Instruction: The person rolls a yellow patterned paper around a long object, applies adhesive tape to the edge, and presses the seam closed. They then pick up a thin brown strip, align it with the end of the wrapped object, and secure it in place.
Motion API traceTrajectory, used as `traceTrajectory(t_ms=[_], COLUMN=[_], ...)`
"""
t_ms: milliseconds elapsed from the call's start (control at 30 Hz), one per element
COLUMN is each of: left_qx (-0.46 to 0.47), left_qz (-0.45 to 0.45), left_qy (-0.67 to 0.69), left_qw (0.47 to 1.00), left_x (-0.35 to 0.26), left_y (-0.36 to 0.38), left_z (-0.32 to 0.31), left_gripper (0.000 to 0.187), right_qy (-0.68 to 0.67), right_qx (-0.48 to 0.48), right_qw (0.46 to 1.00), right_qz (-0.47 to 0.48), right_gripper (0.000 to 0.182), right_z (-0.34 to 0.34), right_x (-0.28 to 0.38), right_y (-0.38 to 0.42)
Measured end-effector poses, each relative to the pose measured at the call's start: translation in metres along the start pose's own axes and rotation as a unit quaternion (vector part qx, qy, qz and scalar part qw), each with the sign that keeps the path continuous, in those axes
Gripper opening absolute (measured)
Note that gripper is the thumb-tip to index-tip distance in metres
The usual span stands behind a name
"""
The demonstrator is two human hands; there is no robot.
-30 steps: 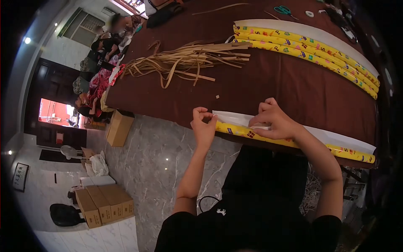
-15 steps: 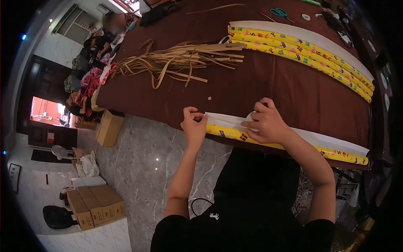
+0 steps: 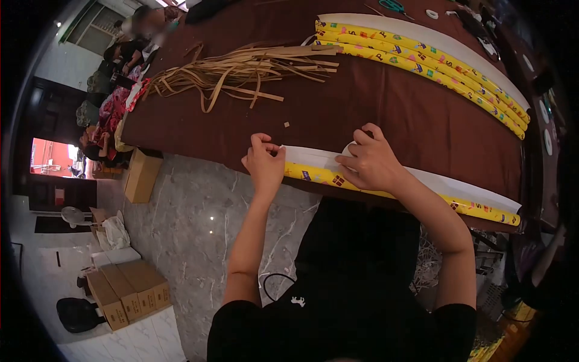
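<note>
A roll of yellow printed wrapping paper (image 3: 319, 175) lies along the table's near edge, with a strip of its white underside turned up. At its left end, my left hand (image 3: 265, 166) pinches the corner of the white edge between thumb and finger. My right hand (image 3: 374, 160) is closed over the white strip, around a white round thing that looks like a roll of tape (image 3: 348, 149). Most of that roll is hidden by the fingers. A thin line, perhaps tape, runs along the white strip between my hands.
Several yellow wrapping paper rolls (image 3: 416, 57) lie side by side at the back right. A bundle of flat brown strips (image 3: 241, 75) spreads over the brown-covered table (image 3: 199, 130). Scissors (image 3: 393, 7) and a white tape ring (image 3: 432, 13) lie beyond. Cardboard boxes (image 3: 129, 289) and people are left.
The whole view has shifted, so the table and hands appear slightly higher and further left. Both hands keep nearly the same places on the wrapping paper.
</note>
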State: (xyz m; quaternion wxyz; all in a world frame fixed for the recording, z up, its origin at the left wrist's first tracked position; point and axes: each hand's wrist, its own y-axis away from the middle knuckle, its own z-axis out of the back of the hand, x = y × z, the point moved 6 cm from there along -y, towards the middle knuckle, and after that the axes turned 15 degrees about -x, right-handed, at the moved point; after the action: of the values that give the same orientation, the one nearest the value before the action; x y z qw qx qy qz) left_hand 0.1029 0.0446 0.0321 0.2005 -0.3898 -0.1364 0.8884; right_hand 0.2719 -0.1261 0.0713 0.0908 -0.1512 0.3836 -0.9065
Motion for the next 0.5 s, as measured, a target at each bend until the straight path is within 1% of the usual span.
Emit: traceTrajectory(t_ms=[67,500], left_qx=[-0.005,0.006], left_qz=[-0.012,-0.011], left_qy=[-0.032,-0.025], left_qw=[0.999,1.0], left_x=[-0.0031,0.0051], left_y=[0.0,-0.0017], left_z=[0.0017,-0.003], left_gripper=[0.038,0.036], right_qy=[0.004,0.024], right_qx=[0.0,0.039], right_qw=[1.0,0.999], right_qz=[-0.005,-0.013], right_gripper=[0.016,0.019], right_z=[-0.0002,-0.0047], right_x=[0.0002,-0.0016], right_y=[0.0006,0.0019])
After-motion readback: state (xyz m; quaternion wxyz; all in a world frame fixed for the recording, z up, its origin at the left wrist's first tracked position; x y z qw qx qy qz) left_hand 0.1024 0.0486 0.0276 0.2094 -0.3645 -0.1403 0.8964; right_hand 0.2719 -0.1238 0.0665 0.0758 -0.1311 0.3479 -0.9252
